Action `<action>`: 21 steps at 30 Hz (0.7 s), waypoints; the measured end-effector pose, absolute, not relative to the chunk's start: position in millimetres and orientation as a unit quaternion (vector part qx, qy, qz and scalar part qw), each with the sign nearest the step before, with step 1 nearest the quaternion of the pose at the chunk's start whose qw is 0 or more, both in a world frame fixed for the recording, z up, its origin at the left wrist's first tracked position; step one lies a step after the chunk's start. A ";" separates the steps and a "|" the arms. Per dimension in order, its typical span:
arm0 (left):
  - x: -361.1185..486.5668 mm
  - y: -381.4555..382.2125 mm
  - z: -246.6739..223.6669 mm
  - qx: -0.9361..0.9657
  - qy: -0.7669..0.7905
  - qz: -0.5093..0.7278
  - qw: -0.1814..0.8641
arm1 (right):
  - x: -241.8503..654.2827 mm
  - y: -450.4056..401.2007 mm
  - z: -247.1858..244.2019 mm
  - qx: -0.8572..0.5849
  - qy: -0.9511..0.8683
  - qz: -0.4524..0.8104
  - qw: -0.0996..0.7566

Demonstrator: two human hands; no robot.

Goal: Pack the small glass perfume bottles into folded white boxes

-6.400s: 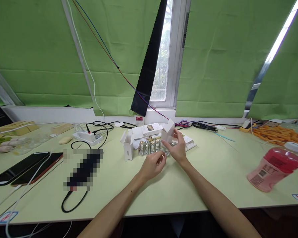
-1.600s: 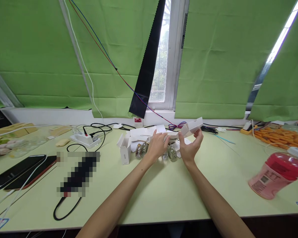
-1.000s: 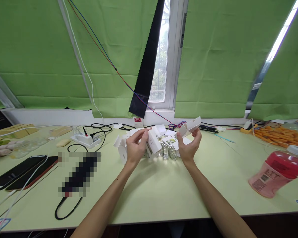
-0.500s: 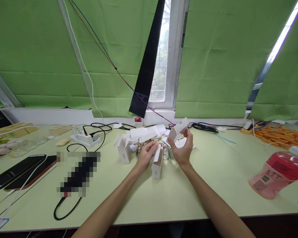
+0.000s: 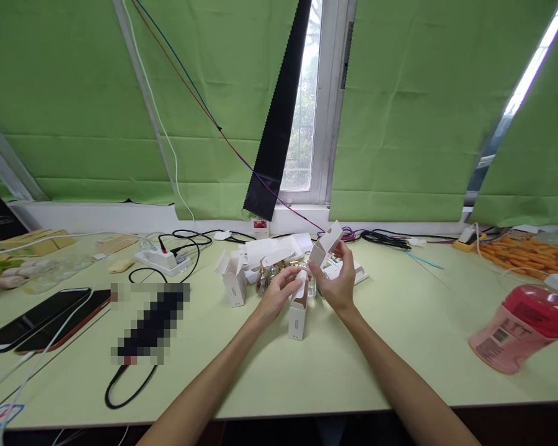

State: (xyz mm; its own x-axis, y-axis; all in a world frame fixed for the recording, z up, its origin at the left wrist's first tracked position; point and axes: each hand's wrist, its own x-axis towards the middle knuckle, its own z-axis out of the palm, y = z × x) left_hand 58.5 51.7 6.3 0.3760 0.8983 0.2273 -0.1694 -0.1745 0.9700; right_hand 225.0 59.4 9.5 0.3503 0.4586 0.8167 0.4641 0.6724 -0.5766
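My right hand [image 5: 338, 279] grips a small open white carton [image 5: 326, 243], tilted and raised above the table, thumb on the near side. My left hand [image 5: 279, 294] is at the upper edge of a second white carton [image 5: 297, 322], which stands upright with its top open; the fingertips close on its raised flap. Behind both hands are several small clear glass bottles [image 5: 261, 282], some with gold-coloured parts, partly hidden. To their left stands another white carton [image 5: 235, 288] with its flaps open. Flattened white cartons [image 5: 279, 251] lie behind the bottles.
On the left are a power strip [image 5: 162, 261], phones [image 5: 41, 313] and a blurred-out dark object [image 5: 153, 325] with a black cable. A pink jar [image 5: 506, 334] with a red upper part stands at right, near orange strips [image 5: 521, 257]. Black cables [image 5: 384, 240] run along the back.
The right hand's carton has shifted slightly left and tilted more upright. My left hand's fingers have moved a little right over the standing carton's flap. The view has shifted slightly.
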 end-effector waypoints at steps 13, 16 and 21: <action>49.1 46.0 11.6 0.690 0.277 0.402 0.534 | 224.4 58.0 10.2 -0.403 -0.569 0.011 0.717; 49.1 46.1 10.9 0.684 0.275 0.410 0.537 | 225.3 59.1 8.6 -0.403 -0.566 0.020 0.719; 51.0 47.1 8.3 0.666 0.253 0.432 0.553 | 226.7 61.1 5.9 -0.384 -0.551 0.068 0.738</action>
State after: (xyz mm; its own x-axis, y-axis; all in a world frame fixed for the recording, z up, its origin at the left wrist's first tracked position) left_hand 51.0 47.1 8.3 0.4988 0.8147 0.2956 -0.1414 -0.2600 0.9552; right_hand 226.7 61.1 5.9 0.3823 0.5242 0.7610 0.3221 0.6963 -0.6414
